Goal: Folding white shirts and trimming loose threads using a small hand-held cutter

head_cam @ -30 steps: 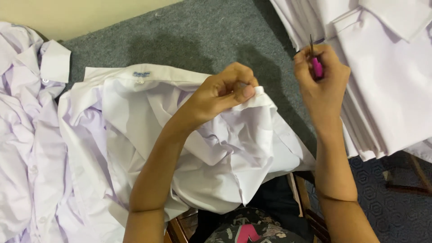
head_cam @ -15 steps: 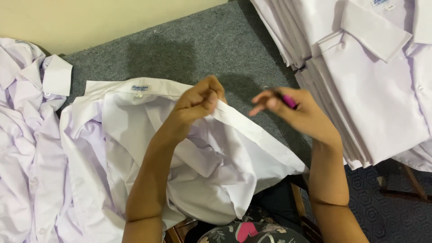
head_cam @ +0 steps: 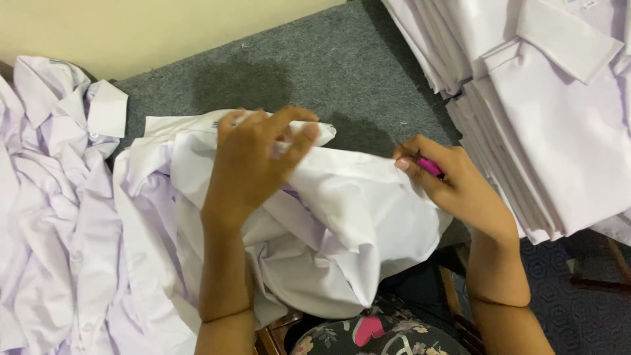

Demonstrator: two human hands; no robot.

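Note:
A crumpled white shirt (head_cam: 342, 223) lies over my lap and the grey surface. My left hand (head_cam: 253, 164) pinches a folded edge of the shirt near its collar. At the shirt's right edge, my right hand (head_cam: 453, 187) grips the cloth and also holds a small pink-handled tool (head_cam: 428, 165) between its fingers. Both forearms reach up from the bottom of the view.
A heap of loose white shirts (head_cam: 52, 217) lies on the left. A stack of folded white shirts (head_cam: 545, 112) fills the upper right. Grey carpet-like surface (head_cam: 296, 72) runs between them, with a cream wall behind it. A dark patterned floor (head_cam: 585, 309) shows at the lower right.
My right hand has come down from mid-air to the shirt's right edge, still holding the pink tool. My left hand has shifted its grip along the cloth toward the collar.

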